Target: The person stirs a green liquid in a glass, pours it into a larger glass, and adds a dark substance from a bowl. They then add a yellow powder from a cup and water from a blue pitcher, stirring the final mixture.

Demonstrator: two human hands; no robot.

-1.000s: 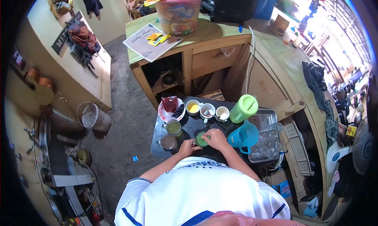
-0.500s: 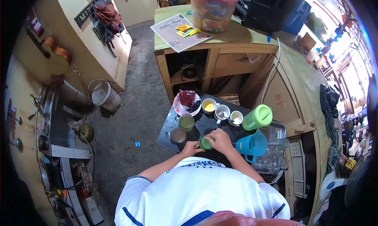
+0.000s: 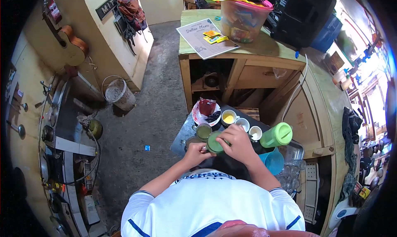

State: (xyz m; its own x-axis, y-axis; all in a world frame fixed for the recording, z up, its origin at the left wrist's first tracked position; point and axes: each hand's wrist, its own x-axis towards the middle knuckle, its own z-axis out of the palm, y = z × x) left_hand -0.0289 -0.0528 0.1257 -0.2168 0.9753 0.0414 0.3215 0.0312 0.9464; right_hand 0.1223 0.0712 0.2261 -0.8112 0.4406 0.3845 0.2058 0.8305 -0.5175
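Observation:
A glass mug of green drink [image 3: 214,142] is between my two hands, close to my chest. My left hand [image 3: 197,154] is closed on the mug's handle side. My right hand [image 3: 236,142] is bent over the mug's right rim, its fingers pressed together; what they hold, if anything, is too small to make out. Just behind stands another mug of green drink [image 3: 203,131], and a brownish mug [image 3: 192,141] is partly hidden by my left hand. White cups, one with yellow contents [image 3: 228,117], stand beyond my right hand.
A bowl with a dark red packet [image 3: 206,108] sits at the table's back left. Right of my hands are a green lidded pitcher [image 3: 277,135], a blue pitcher [image 3: 273,161] and glass mugs [image 3: 289,175] on a tray. A wooden counter [image 3: 264,51] stands behind.
The green mug between my hands is now higher and nearer the other mugs. Both hands have moved forward with it, and the whole view has shifted slightly to the right.

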